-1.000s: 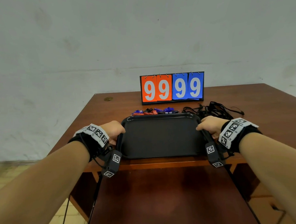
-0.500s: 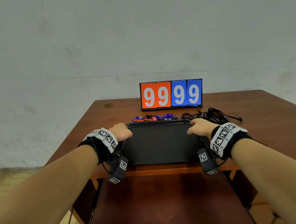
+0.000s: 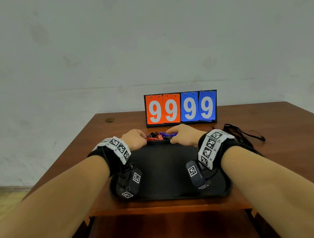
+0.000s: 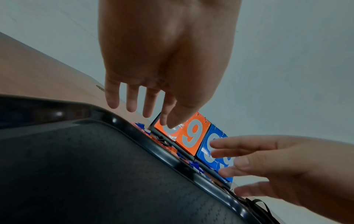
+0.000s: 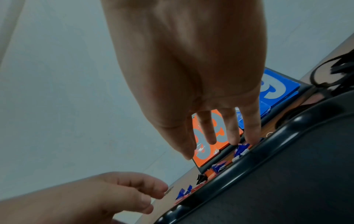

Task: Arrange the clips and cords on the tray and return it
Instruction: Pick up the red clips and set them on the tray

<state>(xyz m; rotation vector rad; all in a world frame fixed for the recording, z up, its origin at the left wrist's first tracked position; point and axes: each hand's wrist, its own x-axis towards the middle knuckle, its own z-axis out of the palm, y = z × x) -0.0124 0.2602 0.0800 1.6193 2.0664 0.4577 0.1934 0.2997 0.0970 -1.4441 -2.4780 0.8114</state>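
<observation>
A black tray (image 3: 167,174) lies on the wooden table near its front edge, with nothing on it. Just beyond its far rim (image 4: 134,131) sits a pile of blue, red and black clips (image 3: 158,136). My left hand (image 3: 144,136) hovers over the pile's left end with fingers (image 4: 132,103) straight and holding nothing. My right hand (image 3: 171,136) reaches the pile's right end, its straight fingertips (image 5: 250,136) touching a blue clip (image 5: 241,149). A tangle of black cords (image 3: 243,135) lies on the table to the right of the tray's far corner.
A flip scoreboard (image 3: 180,109) reading 99 99 stands right behind the clips. A small round fitting (image 3: 109,120) sits in the table's far left corner. Bare tabletop stretches to the right of the cords. A wall stands behind the table.
Both hands let go of the tray's sides and moved forward and inward to the clips beyond its far rim. The tray lies still.
</observation>
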